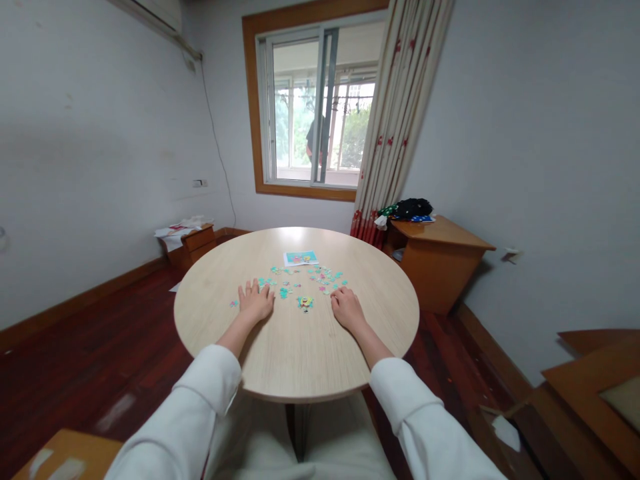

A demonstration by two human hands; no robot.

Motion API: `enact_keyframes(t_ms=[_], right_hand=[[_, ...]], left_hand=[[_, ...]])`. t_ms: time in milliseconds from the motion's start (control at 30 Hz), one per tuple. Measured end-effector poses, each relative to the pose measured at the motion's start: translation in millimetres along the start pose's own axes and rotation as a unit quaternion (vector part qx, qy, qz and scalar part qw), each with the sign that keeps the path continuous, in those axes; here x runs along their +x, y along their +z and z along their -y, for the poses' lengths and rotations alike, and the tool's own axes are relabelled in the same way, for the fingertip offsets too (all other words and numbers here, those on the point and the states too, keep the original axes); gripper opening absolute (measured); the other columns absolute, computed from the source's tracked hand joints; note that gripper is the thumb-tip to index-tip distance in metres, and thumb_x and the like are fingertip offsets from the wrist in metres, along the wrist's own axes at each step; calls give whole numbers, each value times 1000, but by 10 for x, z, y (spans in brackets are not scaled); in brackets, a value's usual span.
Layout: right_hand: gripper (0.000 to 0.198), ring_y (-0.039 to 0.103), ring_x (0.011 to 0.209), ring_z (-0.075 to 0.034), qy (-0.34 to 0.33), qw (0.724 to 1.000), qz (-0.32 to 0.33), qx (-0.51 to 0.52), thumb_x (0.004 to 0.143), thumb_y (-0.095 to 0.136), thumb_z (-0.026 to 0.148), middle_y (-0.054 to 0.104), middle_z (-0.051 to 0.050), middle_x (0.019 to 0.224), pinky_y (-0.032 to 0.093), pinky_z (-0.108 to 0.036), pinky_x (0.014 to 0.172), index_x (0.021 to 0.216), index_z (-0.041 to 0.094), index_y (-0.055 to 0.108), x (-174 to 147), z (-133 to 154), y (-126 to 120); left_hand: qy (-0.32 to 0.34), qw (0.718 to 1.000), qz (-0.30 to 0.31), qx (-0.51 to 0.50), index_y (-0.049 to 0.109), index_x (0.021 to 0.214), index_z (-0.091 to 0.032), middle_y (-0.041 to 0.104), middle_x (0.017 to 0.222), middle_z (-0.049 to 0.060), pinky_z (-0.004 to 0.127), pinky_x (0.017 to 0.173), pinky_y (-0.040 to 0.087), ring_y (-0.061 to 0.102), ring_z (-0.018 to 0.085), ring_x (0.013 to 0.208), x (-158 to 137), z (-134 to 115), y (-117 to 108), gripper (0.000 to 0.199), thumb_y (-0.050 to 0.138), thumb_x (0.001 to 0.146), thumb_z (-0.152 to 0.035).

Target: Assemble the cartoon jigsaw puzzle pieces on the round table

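Observation:
My left hand [256, 303] lies palm down on the round table [210, 320], its fingers spread beside loose teal jigsaw pieces. A small pink and blue puzzle piece [233, 303] sits just to its left. My right hand [349, 308] rests on the table with fingers curled in, close to the right-hand puzzle pieces [326, 275]; whatever its fingertips hold, if anything, is hidden. Between both hands lies a joined yellow puzzle section [305, 303] with a cartoon face. Behind the scattered pieces is a picture sheet [301, 258] with a teal background and cartoon figures.
A wooden desk [440, 233] with dark cloth on top stands beyond the table at right. At back left is a small cabinet [197, 241] with papers. Wooden furniture [590, 387] is at lower right. A person [316, 140] shows through the window.

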State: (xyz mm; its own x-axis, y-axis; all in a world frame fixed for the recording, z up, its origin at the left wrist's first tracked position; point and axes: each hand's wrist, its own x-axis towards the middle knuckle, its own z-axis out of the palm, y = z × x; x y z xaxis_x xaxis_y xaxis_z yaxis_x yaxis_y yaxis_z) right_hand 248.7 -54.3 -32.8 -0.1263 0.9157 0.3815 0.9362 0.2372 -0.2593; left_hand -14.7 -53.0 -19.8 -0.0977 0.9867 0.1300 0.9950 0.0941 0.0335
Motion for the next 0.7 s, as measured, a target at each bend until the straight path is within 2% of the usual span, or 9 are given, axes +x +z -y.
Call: enact_keyframes(t_ms=[133,367,533,700], right_hand=[[25,53,100,-20,-2,1000,0,0,92,42,18,63,-10,106,36,-29,82,97,17,66,7,-6,5],[26,53,101,-21,-1,1000,0,1,93,41,19,63,-10,106,35,-30,83,97,17,66,8,-15,12],[27,53,101,-21,-5,1000,2,-3,93,40,18,63,-11,104,35,-30,84,96,16,67,6,-15,10],[27,53,100,-21,-6,1000,2,-5,93,40,18,63,-10,103,35,-29,84,96,16,67,6,-12,7]], left_hand=[[41,999,-25,17,55,132,-23,29,153,12,57,112,10,21,36,141,-132,84,-47,51,26,94,-41],[67,996,-52,22,51,136,-24,31,152,12,55,113,11,23,34,141,-502,292,-28,50,30,94,-40],[53,997,-55,21,52,135,-24,33,151,13,54,112,15,27,35,139,-670,450,-2,48,30,94,-38],[28,998,-57,23,51,135,-19,37,149,17,53,111,21,32,33,137,-693,577,13,50,27,95,-37]])
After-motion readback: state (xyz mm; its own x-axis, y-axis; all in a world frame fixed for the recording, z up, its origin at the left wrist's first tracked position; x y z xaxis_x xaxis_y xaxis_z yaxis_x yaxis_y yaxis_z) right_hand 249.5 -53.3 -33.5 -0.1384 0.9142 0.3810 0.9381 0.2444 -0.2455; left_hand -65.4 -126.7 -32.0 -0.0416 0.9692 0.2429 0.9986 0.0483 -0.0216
